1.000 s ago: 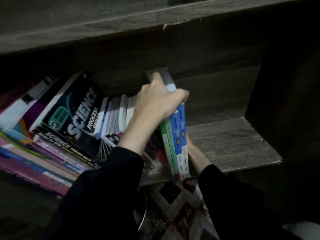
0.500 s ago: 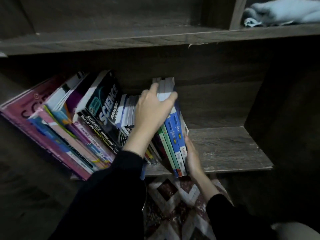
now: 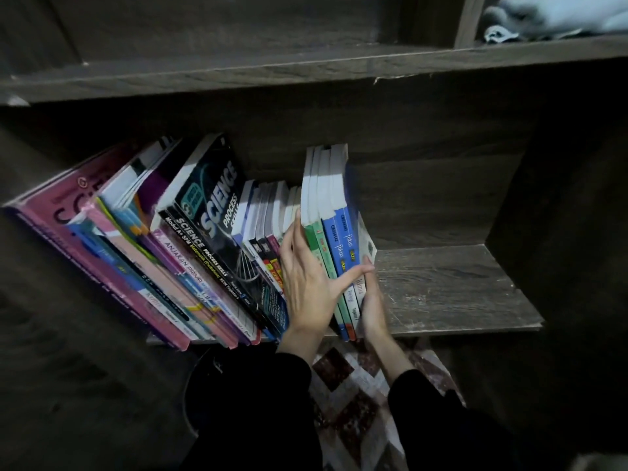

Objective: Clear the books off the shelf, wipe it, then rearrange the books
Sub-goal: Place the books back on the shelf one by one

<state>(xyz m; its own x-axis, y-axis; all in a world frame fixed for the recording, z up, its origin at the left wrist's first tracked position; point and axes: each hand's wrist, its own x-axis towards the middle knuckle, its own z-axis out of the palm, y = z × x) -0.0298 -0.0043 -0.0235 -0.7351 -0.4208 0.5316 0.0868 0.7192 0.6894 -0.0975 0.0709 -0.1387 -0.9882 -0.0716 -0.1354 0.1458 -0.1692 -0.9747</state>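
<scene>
A bundle of green and blue-spined books [image 3: 334,232] stands upright on the wooden shelf board [image 3: 441,287], near its middle. My left hand [image 3: 306,287] grips the bundle low down, with fingers slid along its left side and the thumb stretched across the spines. Against the bundle's right side, my right hand [image 3: 372,300] presses flat. Left of the bundle, small books [image 3: 268,219] stand in a row. A black Science book [image 3: 210,212] and several pink and purple workbooks [image 3: 112,253] lean left beyond them.
The shelf's right half is bare wood up to the dark side panel [image 3: 560,215]. Another shelf board [image 3: 272,73] runs overhead, and a pale blue cloth [image 3: 557,15] lies in the compartment above it at top right. A patterned mat [image 3: 350,396] covers the floor below.
My left hand has slid from the top of the bundle down to its lower spines. My right hand has come up along the bundle's right side. The view has tilted upward.
</scene>
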